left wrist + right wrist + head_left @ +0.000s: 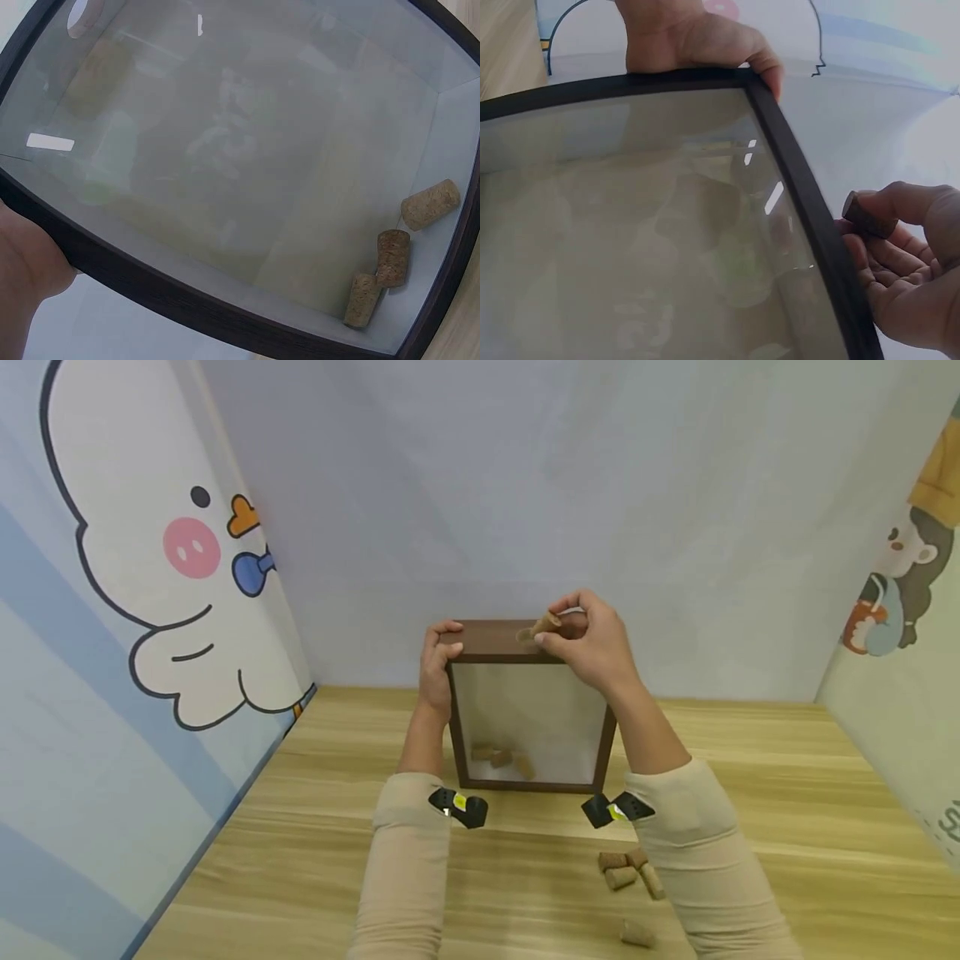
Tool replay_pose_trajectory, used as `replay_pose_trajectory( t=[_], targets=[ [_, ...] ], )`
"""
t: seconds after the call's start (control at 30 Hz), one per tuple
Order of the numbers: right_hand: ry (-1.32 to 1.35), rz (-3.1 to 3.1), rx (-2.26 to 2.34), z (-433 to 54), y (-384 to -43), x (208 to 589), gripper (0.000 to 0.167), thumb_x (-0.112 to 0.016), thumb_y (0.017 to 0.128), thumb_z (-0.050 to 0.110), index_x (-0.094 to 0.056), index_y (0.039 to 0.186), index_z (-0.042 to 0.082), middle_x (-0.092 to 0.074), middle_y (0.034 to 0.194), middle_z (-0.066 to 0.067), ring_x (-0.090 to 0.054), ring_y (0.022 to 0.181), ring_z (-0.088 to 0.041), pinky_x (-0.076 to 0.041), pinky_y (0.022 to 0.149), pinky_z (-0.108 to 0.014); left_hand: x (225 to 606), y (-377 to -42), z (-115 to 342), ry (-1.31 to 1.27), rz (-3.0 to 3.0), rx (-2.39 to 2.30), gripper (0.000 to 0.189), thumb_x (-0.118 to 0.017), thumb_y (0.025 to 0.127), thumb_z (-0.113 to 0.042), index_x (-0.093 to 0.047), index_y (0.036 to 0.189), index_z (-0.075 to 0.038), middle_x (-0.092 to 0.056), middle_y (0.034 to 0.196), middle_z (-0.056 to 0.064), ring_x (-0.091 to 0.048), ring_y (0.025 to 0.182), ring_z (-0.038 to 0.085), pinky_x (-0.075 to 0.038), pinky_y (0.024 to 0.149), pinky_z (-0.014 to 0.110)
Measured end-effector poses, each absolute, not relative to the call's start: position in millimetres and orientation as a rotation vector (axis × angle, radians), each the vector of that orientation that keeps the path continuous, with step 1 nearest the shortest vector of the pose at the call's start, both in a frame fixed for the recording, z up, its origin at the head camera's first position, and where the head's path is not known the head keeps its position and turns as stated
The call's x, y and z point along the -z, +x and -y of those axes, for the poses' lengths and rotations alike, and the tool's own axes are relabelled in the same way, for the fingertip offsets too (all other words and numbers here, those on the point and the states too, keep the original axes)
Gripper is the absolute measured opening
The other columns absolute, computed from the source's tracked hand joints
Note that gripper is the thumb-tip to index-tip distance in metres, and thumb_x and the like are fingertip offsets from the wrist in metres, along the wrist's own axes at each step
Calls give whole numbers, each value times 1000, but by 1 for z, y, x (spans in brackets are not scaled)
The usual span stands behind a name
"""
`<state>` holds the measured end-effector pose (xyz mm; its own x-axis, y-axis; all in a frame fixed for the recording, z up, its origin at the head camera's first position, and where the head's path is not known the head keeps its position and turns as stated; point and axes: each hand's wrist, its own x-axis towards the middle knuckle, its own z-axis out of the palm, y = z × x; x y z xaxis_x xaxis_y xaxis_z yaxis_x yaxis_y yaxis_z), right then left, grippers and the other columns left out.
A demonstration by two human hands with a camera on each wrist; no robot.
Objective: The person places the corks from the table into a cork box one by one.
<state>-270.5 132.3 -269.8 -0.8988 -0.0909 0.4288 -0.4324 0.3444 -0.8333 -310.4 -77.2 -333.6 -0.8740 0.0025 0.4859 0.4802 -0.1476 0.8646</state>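
A glass-fronted shadow box with a dark brown frame stands upright on the table. My left hand grips its upper left corner, fingers bent over the top edge. Between thumb and fingers, my right hand pinches a cork, tilted, at a round opening in the box's top. In the right wrist view the same cork shows beside the frame edge. Three corks lie at the bottom inside the box; one is the darker cork in the left wrist view.
Several loose corks lie on the wood-grain table near my right forearm, and a single cork is closer to me. Behind the box hangs a plain pale curtain. Cartoon-printed panels flank both sides.
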Motion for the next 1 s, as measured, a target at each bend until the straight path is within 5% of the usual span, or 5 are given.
replay_pose_trajectory(
  t=[0.53,0.73,1.0],
  targets=[
    [230,2553,-1456,-114,-285,252,33,-73,77,6,-58,106,6,-63,95,-15,-60,84,-29,-47,70,-39,341,-320,81,-534,1820,2080,33,-40,81,-20,-45,111,-6,-32,136,16,-29,118,23,-20,96,39],
    [348,2306,-1732,-127,-258,268,42,-71,81,14,-55,119,4,-60,109,-14,-58,94,-24,-47,77,-36,343,-320,84,-513,1823,2092,31,-40,82,-18,-46,110,-9,-31,137,15,-27,120,23,-19,96,40],
    [446,2044,-1834,-154,-221,312,34,-64,87,11,-55,114,-7,-61,104,-13,-58,88,-16,-46,73,-23,341,-321,81,-526,1817,2084,29,-38,82,-12,-46,109,-3,-31,135,19,-26,119,23,-19,95,37]
  ],
)
